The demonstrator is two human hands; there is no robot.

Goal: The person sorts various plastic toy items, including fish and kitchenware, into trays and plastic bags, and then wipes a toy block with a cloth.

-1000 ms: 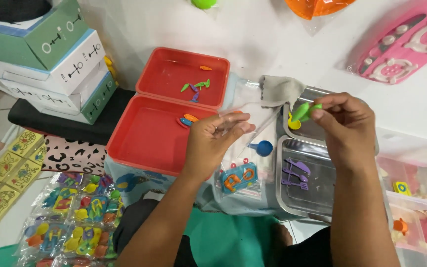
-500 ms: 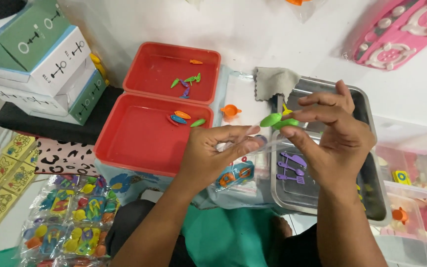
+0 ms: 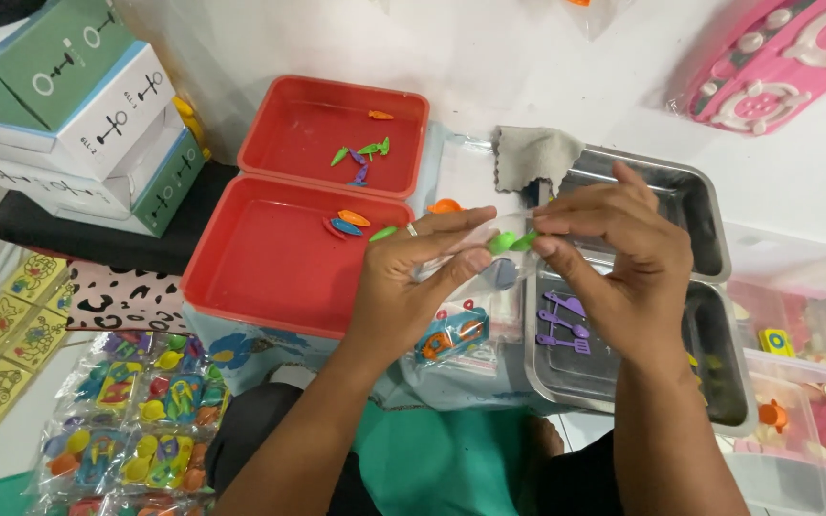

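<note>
Both hands meet over the metal tray (image 3: 709,315): left hand (image 3: 413,287) and right hand (image 3: 623,258) pinch-grip one green toy piece (image 3: 509,241).

Both hands met over the table. The right hand (image 3: 614,258) pinched a small green toy (image 3: 509,241) with its fingertips. The left hand (image 3: 413,277) held a clear bag (image 3: 461,315) just beside the toy. Purple bits (image 3: 561,323) lay in a metal tray (image 3: 719,382) under the right hand. Two red trays (image 3: 270,277) sat on the left with a few little pieces inside. A grey cloth (image 3: 532,153) lay behind the hands.
</note>
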